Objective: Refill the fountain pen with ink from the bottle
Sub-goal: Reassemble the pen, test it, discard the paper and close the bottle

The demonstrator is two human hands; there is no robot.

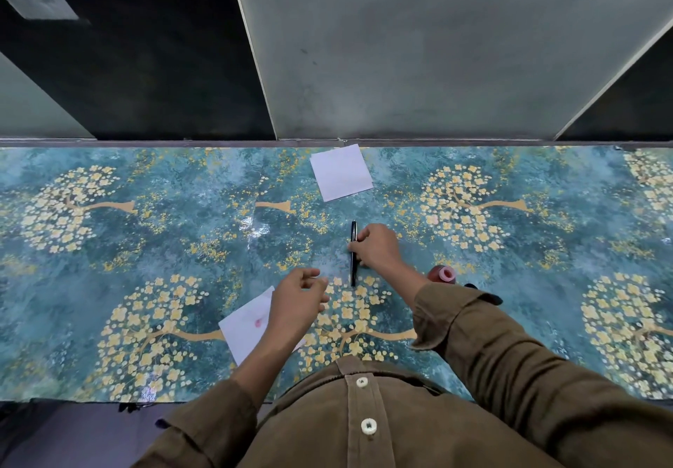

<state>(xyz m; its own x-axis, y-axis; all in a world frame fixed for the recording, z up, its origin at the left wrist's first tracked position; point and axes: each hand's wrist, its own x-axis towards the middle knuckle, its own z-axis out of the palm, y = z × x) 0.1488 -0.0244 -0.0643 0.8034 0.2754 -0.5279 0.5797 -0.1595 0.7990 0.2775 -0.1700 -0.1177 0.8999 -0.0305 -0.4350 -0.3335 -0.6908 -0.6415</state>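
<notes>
The fountain pen lies capped, as far as I can tell, near the middle of the surface, pointing toward the far edge. My right hand sits on it, fingers curled over the barrel in a pinch. My left hand hovers just beside the pen's near end, fingers loosely curled, holding nothing. The ink bottle stands near the right forearm, pink top visible, partly hidden by my sleeve; can't tell whether it's open. I'd judge the refill barely started: pen not opened, no ink drawn. A blank paper lies by the far edge; a second paper with a pink stain lies toward the near edge under my left wrist. Nothing blocks the pen.
</notes>
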